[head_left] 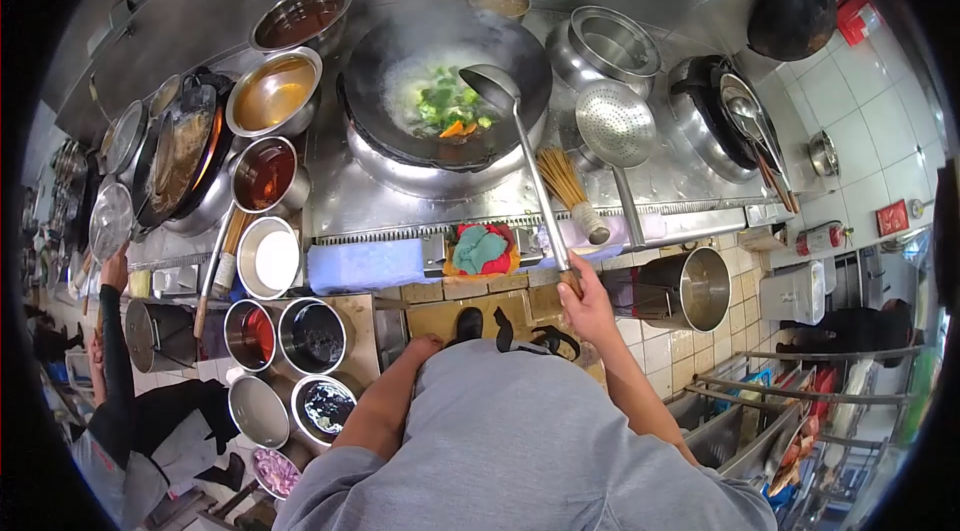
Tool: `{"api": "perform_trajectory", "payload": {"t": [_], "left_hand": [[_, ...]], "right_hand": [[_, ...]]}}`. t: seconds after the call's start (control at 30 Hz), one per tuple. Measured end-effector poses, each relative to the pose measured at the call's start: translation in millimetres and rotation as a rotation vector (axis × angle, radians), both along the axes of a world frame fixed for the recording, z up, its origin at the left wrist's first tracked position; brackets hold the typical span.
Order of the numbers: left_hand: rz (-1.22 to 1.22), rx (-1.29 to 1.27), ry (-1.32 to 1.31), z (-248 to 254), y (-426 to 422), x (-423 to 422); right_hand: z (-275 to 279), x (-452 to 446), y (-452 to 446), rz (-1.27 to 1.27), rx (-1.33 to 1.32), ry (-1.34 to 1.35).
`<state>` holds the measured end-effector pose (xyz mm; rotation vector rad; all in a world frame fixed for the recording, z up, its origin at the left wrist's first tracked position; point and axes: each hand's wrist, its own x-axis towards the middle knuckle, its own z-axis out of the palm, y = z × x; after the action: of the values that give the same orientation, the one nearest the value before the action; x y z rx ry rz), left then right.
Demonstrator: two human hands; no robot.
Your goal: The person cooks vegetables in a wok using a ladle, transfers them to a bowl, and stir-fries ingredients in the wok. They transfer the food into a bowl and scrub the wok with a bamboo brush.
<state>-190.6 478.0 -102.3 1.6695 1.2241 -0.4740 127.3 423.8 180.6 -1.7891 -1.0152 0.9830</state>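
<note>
My right hand (588, 303) is closed around the wooden end of a long-handled ladle (532, 176). The ladle's bowl is held over the right part of a large black wok (365, 91). Inside the wok, green vegetables (440, 101) and orange carrot pieces (458, 129) lie in steaming contents. My left hand (427, 344) rests close to my waist, away from the wok; its fingers are mostly hidden. Folded red and green cloths (482, 249) lie at the stove's front edge, between my hands and the wok.
A perforated skimmer (615, 123) and a bamboo brush (568, 186) lie right of the wok. Bowls of amber liquid (274, 93) and red sauce (264, 176) stand left. Sauce pots (314, 336) flank my left arm. A steel pot (704, 289) is at right. A co-worker's arm (115, 331) shows far left.
</note>
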Motion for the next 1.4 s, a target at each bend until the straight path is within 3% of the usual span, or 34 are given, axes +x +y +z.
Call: {"api": "perform_trajectory", "payload": {"t": [0.1,0.17,0.23,0.37,0.43,0.5,0.53,0.63,0.7,0.77,0.9,0.97,1.17,1.3,1.4], "left_hand": [[0.033,0.006,-0.053,-10,-5,-3],[0.046,-0.005,0.003,3,-5,-2],[0.066,-0.010,-0.033,11,-5,-8],[0.063,0.009,-0.123,16,0,-19],[0.019,-0.059,0.002,14,4,-19],[0.002,-0.051,-0.016,3,6,-19],[0.000,-0.051,-0.025,4,9,-17],[-0.045,-0.045,-0.078,10,12,-9],[-0.017,-0.023,-0.063,-2,8,-8],[-0.110,-0.061,-0.149,-52,9,-16],[-0.108,-0.101,-0.152,-11,-1,-18],[-0.247,-0.085,-0.243,-11,5,-21],[-0.474,-0.071,-0.190,-14,35,43],[-0.669,-0.050,-0.158,-1,47,105],[-0.798,-0.053,-0.144,9,49,141]], "right_hand": [[32,6,-7,0.077,0.052,-0.047],[50,17,-16,0.081,-0.070,0.088],[50,26,-21,0.227,-0.004,-0.025],[43,20,-2,0.218,0.067,-0.267],[15,19,14,0.234,0.163,-0.401],[9,8,31,0.104,0.137,-0.067],[29,0,34,0.024,0.073,0.270],[26,8,29,-0.095,0.193,0.350],[17,47,14,-0.138,0.215,-0.089],[30,84,-7,-0.278,0.087,-0.469],[56,134,-40,-0.402,-0.255,-0.767],[46,146,-43,-0.407,-0.401,-0.813],[-22,151,-48,-0.357,-0.466,-0.678],[-44,133,-74,-0.440,-0.256,-0.415],[-66,108,-114,-0.622,-0.382,-0.241]]}}
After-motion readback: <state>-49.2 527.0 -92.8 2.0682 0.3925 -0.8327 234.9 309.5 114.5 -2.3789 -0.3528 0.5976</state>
